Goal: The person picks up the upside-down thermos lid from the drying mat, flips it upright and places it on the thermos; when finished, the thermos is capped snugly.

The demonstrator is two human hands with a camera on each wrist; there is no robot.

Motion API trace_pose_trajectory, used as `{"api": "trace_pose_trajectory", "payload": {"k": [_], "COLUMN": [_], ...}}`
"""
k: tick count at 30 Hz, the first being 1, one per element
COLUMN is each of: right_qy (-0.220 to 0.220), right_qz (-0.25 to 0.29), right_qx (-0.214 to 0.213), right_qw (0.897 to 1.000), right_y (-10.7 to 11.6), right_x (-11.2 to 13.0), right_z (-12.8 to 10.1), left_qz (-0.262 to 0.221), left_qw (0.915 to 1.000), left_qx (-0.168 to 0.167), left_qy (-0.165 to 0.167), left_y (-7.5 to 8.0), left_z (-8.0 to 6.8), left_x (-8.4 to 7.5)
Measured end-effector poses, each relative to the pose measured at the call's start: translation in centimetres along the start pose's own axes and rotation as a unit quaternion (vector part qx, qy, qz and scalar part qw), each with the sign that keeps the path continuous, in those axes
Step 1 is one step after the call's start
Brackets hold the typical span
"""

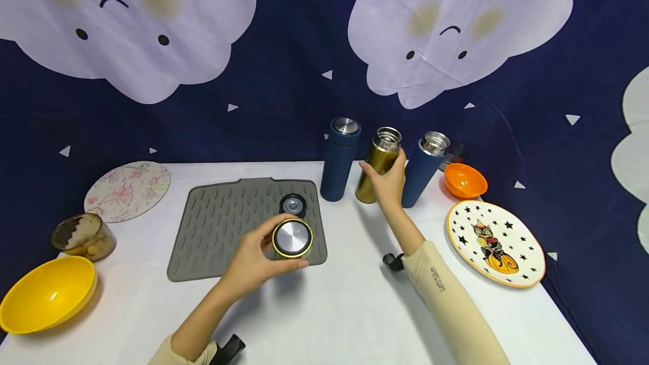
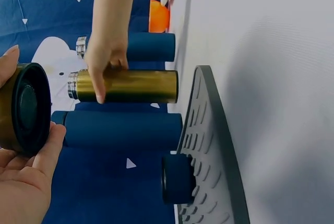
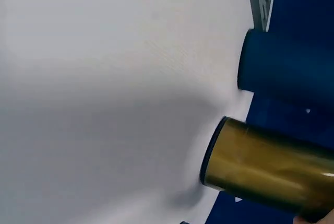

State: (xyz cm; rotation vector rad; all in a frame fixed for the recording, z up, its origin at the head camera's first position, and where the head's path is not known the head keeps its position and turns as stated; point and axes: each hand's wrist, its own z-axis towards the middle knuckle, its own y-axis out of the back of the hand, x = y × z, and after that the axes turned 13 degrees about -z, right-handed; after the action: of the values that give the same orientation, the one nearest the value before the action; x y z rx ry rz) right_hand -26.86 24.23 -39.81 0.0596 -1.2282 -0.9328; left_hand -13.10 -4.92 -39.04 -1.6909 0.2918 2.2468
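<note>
My left hand [image 1: 256, 258] holds a round flask lid [image 1: 293, 237] by its sides, thumb and fingers around it, above the mat's near right corner. The lid has a silver top and gold side; its black underside shows in the left wrist view. With my right hand [image 1: 389, 183] I grip the upper body of a gold vacuum flask [image 2: 148, 86], upright and uncapped, its steel neck bare. A capped blue flask [image 1: 338, 165] stands to its left, an uncapped blue flask [image 1: 419, 178] to its right. Upside down on the mat lies a blue flask lid [image 2: 178, 179].
The grey drying mat [image 1: 213, 230] lies left of centre. At the left are a yellow bowl [image 1: 48, 297], a brownish glass bowl [image 1: 93, 241] and a round floral mat [image 1: 127, 190]. An orange bowl [image 1: 465, 181] and a cat-patterned plate [image 1: 524, 252] are at the right.
</note>
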Motion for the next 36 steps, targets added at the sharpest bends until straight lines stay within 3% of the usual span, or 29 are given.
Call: {"api": "trace_pose_trajectory", "payload": {"k": [7,13,18,27,32,36], "right_qy": [-0.012,-0.002,0.016,0.040,0.034,0.061], "right_qz": [0.019,0.030,0.043,0.099,0.114,0.106], "right_qx": [-0.023,-0.018,0.006,0.054,0.075,0.076], "right_qw": [0.999,0.999,0.999,0.993,0.990,0.990], "right_y": [-0.3,0.6,1.9,3.2,3.3,3.3], "right_x": [-0.1,0.0,0.7,2.5,2.8,2.6], "right_z": [-0.1,-2.6,-5.4,-9.9,-11.2,-11.7], "left_qz": [0.004,-0.007,-0.026,-0.038,-0.046,-0.036], "left_qw": [0.9999,0.9983,0.9969,0.9963,0.9959,0.9954], "left_qx": [0.006,0.035,0.056,0.034,0.021,0.029], "left_qy": [-0.011,-0.045,-0.048,-0.069,-0.075,-0.085], "left_y": [-1.4,-3.6,-5.0,-6.1,-6.7,-7.8], "left_z": [1.8,4.2,6.0,8.5,9.7,10.8], "left_x": [-1.3,-2.3,-2.8,-3.0,-3.3,-3.6]}}
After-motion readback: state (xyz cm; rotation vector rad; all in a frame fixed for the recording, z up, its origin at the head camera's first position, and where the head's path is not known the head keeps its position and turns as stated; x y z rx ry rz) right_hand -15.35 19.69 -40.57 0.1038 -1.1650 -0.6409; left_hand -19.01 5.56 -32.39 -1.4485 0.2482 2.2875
